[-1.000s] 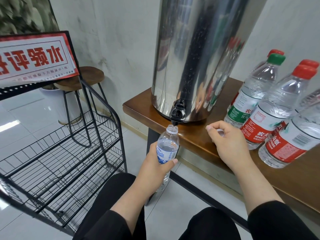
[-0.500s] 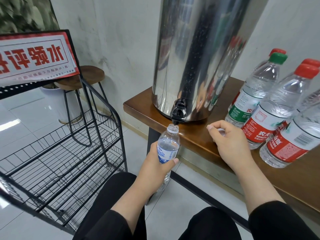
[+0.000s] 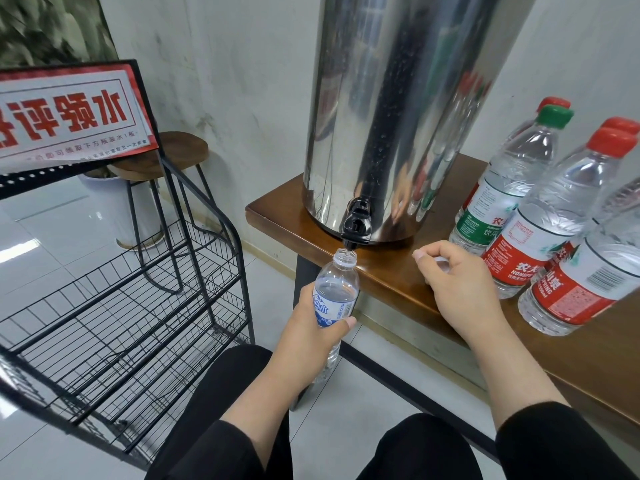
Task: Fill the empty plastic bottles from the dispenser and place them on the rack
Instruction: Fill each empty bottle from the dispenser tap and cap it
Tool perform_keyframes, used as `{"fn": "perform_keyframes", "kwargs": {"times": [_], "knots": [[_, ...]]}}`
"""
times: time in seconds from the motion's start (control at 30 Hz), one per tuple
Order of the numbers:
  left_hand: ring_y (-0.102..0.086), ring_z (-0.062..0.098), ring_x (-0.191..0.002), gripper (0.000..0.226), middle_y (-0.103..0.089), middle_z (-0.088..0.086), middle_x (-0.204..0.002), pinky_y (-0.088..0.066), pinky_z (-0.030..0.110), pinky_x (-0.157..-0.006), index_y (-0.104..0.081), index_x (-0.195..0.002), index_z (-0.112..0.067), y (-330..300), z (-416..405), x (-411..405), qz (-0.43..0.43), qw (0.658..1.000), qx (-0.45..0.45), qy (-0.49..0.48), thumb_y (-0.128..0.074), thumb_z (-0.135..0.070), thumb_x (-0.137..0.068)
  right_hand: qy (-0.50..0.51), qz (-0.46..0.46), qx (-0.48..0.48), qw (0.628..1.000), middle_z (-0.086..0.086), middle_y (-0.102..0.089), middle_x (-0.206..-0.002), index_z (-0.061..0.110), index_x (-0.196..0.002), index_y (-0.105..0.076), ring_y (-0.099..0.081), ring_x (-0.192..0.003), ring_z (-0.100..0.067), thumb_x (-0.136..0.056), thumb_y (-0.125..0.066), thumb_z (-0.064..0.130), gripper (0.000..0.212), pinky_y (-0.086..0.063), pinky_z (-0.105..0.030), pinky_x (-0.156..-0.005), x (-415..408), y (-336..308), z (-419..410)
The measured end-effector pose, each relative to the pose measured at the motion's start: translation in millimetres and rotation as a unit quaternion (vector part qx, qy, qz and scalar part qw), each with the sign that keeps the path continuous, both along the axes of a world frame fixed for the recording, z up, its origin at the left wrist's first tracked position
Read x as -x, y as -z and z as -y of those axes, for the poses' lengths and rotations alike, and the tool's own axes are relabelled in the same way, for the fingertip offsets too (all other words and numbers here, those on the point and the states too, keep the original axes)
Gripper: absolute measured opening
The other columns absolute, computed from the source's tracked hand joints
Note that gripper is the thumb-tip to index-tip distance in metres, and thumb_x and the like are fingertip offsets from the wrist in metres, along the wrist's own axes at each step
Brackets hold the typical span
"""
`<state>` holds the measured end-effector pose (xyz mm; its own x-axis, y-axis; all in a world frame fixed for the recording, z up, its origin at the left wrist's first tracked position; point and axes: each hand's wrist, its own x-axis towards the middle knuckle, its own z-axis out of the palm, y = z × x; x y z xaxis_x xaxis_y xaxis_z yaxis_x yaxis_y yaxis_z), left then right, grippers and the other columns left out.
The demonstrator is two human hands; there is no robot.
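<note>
My left hand [image 3: 311, 336] grips a small clear bottle with a blue label [image 3: 335, 292], uncapped, its mouth right under the black tap [image 3: 356, 227] of the tall steel dispenser [image 3: 398, 109]. Water stands high in the bottle, near its shoulder. My right hand [image 3: 457, 285] rests on the wooden table [image 3: 391, 275] beside the tap, fingers curled round a small white cap [image 3: 442, 264]. A black wire rack [image 3: 114, 306] stands at the left with bare shelves.
Several capped bottles with red and green labels [image 3: 540, 230] stand on the table's right side. A red and white sign [image 3: 65, 112] tops the rack. A wooden stool [image 3: 166, 157] and a white pot stand behind it. My black-clad knees are below.
The view has shifted slightly; the bottle stays under the tap and the water level inside looks a little higher. Both hands keep their places.
</note>
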<state>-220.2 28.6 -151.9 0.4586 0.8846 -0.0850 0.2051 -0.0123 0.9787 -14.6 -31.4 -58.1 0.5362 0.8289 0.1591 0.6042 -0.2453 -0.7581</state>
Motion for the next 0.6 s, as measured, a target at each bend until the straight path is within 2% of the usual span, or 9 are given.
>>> {"fn": "perform_keyframes", "kwargs": {"times": [0.6], "knots": [[-0.065,0.0,-0.105,0.056,-0.066,-0.015,-0.119,-0.048,0.004,-0.078,-0.044,-0.137,-0.036,2.0,-1.2,0.0,-0.002,1.0,-0.004,-0.004,-0.076,-0.029,-0.091,0.001,0.001,0.0,1.0,0.008,-0.066,-0.08,0.027,-0.094,-0.068,-0.059,-0.076,-0.009,-0.102,-0.058,0.037,0.016,-0.039,-0.023,-0.059,0.4,-0.8,-0.5]]}}
